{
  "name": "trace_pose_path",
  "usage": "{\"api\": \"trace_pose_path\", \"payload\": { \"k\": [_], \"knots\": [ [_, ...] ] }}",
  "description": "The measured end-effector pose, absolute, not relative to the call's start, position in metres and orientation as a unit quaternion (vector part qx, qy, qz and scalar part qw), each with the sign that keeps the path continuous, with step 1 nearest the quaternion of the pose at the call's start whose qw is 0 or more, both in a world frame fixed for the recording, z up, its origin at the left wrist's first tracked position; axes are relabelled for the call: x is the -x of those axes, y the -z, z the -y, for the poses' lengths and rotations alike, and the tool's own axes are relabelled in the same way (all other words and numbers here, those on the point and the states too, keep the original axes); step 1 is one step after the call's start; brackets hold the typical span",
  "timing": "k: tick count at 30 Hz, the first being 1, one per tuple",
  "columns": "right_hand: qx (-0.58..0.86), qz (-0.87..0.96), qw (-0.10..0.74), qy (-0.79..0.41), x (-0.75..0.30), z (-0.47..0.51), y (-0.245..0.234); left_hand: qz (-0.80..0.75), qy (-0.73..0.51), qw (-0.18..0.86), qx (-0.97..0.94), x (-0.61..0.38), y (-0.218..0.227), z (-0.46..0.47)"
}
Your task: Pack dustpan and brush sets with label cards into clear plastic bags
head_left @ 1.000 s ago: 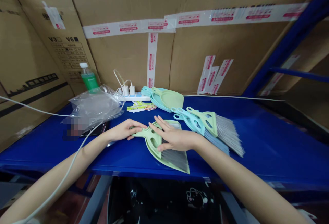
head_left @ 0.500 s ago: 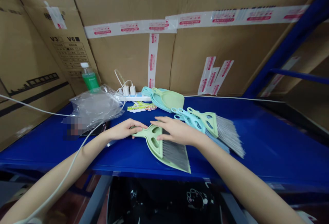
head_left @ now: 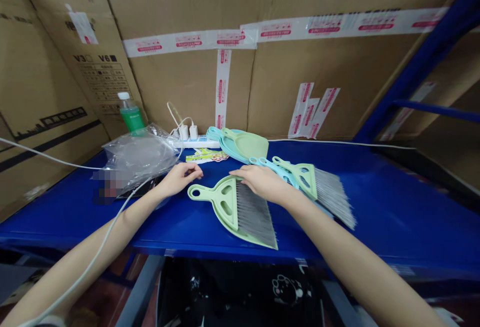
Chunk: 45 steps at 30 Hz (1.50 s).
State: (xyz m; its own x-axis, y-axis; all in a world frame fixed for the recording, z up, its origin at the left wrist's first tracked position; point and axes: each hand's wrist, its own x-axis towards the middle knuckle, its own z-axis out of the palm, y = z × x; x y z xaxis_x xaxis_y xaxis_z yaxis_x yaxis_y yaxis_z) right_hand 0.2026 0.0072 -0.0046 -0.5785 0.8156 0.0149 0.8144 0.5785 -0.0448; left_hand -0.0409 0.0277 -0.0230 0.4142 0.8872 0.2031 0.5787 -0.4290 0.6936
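A pale green hand brush (head_left: 227, 202) with grey bristles lies on top of a matching green dustpan (head_left: 225, 226), both handles pointing left. My left hand (head_left: 178, 179) hovers just above and left of the handles, fingers loosely curled with nothing in them. Over the far edge of the brush, my right hand (head_left: 264, 183) stretches its fingers by the top of the bristles; whether they touch is unclear. Light blue brushes (head_left: 279, 171) and another green brush (head_left: 305, 179) lie to the right, partly behind my right hand.
Stacked blue and green dustpans (head_left: 251, 144) lie at the back beside a power strip (head_left: 204, 143) and yellow labels (head_left: 206, 156). Clear plastic bags (head_left: 142, 154) and a green bottle (head_left: 131, 117) sit left. A white cable (head_left: 101, 247) crosses my left forearm. Cardboard (head_left: 180, 7) walls the blue table (head_left: 393, 207).
My left hand has let go of the green handles and moved up and left. My right hand has slid back from the brush head toward the far edge of the bristles.
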Motion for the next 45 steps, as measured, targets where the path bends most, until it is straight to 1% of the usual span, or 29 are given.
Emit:
{"api": "trace_pose_path", "payload": {
  "k": [5, 10, 17, 25, 32, 39, 45],
  "knots": [
    [0.455, 0.89, 0.021, -0.014, -0.203, -0.008, 0.006, -0.495, -0.251, 0.127, -0.822, 0.04, 0.024, -0.029],
    [0.444, 0.896, 0.015, -0.01, -0.204, -0.008, 0.005, -0.512, -0.205, 0.049, -0.833, 0.038, 0.021, -0.024],
    [0.443, 0.897, 0.011, -0.009, -0.203, -0.006, 0.005, -0.485, -0.165, 0.022, -0.859, 0.041, 0.024, -0.028],
    [0.446, 0.895, 0.005, -0.004, -0.203, -0.006, 0.005, -0.447, -0.171, -0.034, -0.877, 0.046, 0.034, -0.033],
    [0.445, 0.896, 0.012, -0.002, -0.202, -0.006, 0.006, -0.454, -0.08, -0.037, -0.887, 0.052, 0.043, -0.034],
    [0.444, 0.896, 0.009, -0.001, -0.202, -0.006, 0.006, -0.464, -0.093, -0.065, -0.878, 0.053, 0.047, -0.038],
    [0.445, 0.896, 0.005, 0.004, -0.201, -0.006, 0.005, -0.455, -0.085, -0.064, -0.884, 0.051, 0.046, -0.037]
  ]
}}
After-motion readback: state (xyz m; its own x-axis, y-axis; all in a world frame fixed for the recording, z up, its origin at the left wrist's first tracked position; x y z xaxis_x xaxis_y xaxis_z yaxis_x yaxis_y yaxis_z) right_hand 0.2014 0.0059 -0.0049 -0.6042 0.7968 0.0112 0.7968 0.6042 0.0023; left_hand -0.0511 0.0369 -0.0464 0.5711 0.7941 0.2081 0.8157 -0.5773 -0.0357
